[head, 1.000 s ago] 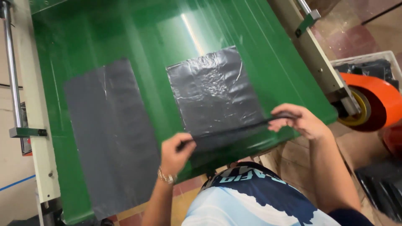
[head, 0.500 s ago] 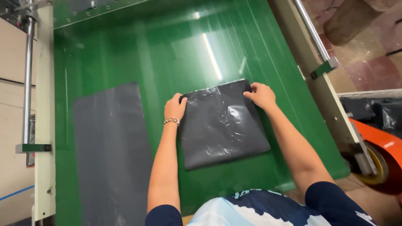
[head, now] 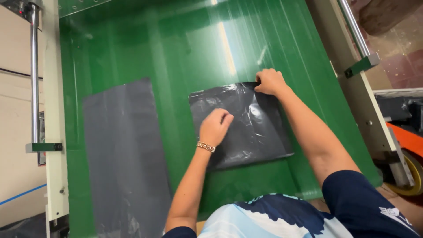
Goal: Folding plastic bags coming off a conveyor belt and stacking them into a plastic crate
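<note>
Head view, looking down. A green conveyor belt (head: 185, 53) fills most of the frame, bordered by a pale metal frame rail (head: 52, 132) at the left and a second rail (head: 352, 88) running diagonally down the right.

A crinkled black plastic bag (head: 260, 132) is laid flat at the centre of the frame, roughly square, its sides slightly skewed clockwise against the belt's edges. A second, longer sheet of grey plastic (head: 123, 158) is laid lengthwise at the lower left, well apart from the black bag, with its long axis up and down the frame.

The left hand (head: 214, 126) is placed on the black bag's left-centre, a beaded bracelet (head: 205, 146) seen at the wrist. Its fingers are curled loosely inward, knuckles up; whether film is pinched beneath them cannot be told. The right hand (head: 269, 82) is set at the bag's upper edge, right of centre, fingers bent down over the edge as though the rim is gripped; the fingertips are hidden, so the hold is judged, not seen.

Key relation: most of the bag is spread below and to the right of the left hand's fingers, and below the right hand. Both hands are touching it.

At the right edge, an orange-and-yellow roller (head: 410, 163) is partly shown.
</note>
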